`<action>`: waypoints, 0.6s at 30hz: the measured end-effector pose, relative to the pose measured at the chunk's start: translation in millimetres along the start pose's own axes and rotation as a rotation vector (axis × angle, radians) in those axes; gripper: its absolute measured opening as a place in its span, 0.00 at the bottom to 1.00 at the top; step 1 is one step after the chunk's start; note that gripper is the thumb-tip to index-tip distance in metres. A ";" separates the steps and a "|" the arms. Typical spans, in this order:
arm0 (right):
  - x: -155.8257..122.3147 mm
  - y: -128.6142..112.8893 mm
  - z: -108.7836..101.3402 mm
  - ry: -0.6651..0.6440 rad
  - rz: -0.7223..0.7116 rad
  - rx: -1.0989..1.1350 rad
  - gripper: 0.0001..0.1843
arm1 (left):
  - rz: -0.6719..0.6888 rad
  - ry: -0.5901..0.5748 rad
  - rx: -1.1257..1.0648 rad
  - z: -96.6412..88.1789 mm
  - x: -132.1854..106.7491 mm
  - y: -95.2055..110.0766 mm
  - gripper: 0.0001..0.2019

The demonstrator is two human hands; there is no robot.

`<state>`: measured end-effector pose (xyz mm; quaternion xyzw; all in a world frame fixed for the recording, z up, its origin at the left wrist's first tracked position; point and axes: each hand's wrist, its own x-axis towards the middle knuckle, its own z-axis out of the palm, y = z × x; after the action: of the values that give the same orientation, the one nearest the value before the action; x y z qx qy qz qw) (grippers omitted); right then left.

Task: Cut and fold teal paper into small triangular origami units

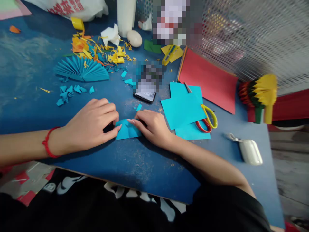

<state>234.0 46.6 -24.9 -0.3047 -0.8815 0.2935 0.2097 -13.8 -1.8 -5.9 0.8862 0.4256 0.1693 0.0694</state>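
Between my two hands a small piece of blue paper (128, 130) is held just above the blue table, slightly bent with a crease. My left hand (96, 120) pinches its left edge between thumb and curled fingers. At the right edge, my right hand (152, 124) has its thumb on top and fingers folded beneath. Right of my hands lie flat sheets of blue paper (183, 109) with scissors (207, 119) tucked among them, handles showing. Beyond my left hand rests a pleated blue paper fan (82, 71), and small blue paper scraps (69, 93) lie nearer.
A phone (146, 93) lies beyond my hands, partly blurred. Yellow and orange scraps (101, 50), an egg-shaped object (134, 38) and a yellow cutter (169, 55) lie farther back. At right are red paper (207, 82), folded paper flowers (262, 93) and a white earbud case (251, 152).
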 end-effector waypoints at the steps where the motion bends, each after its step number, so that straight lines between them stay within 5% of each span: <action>1: 0.6 0.8 0.2 -0.013 0.007 -0.059 0.19 | -0.009 0.014 0.131 -0.4 -3.6 6.2 0.14; 4: 1.0 1.1 2.2 -0.021 0.074 -0.158 0.19 | -0.071 0.058 0.370 1.0 -16.1 32.0 0.22; 9: 1.0 -5.7 6.1 -0.011 0.222 -0.262 0.19 | -0.234 -0.034 0.251 16.5 -33.6 73.8 0.28; 18: 3.0 -16.7 11.0 -0.039 0.290 -0.512 0.20 | -0.393 -0.008 0.222 27.4 -20.1 85.6 0.33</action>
<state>218.9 33.6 -21.7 -0.4649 -0.8779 0.0944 0.0649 46.9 -70.6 -13.4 0.7891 0.6059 0.1012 0.0049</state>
